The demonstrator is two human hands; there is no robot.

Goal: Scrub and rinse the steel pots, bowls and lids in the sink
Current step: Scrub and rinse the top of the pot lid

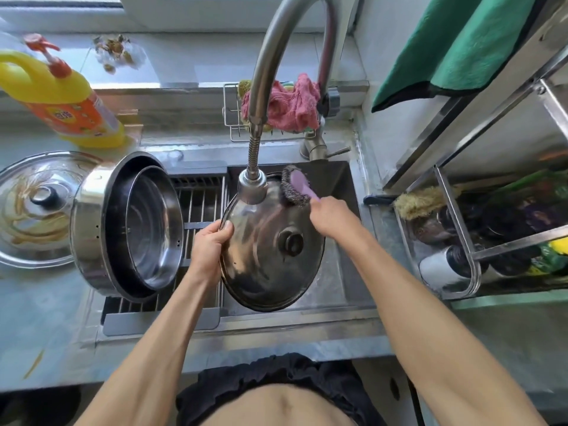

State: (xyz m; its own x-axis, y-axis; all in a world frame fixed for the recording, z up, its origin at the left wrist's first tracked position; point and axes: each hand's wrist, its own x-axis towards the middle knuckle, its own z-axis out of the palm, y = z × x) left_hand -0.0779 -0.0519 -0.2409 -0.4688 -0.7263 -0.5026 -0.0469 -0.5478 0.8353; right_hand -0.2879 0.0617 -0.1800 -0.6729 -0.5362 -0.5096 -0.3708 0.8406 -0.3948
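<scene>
Left fingers (226, 227) grip lid (270, 241); right fingers (319, 207) clasp scrubber (295, 187); bowl (153, 229) nests inside pot (92, 229).

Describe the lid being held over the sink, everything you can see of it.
The lid is round, domed steel with a dark knob near its middle, top facing the camera. It is tilted over the sink below the tap head. The left hand grips its left rim; the right hand presses a purple-handled steel scrubber on its far edge.

Glossy steel lid (264, 256), wiry metal scrubber (292, 192) w/ plastic handle.
</scene>
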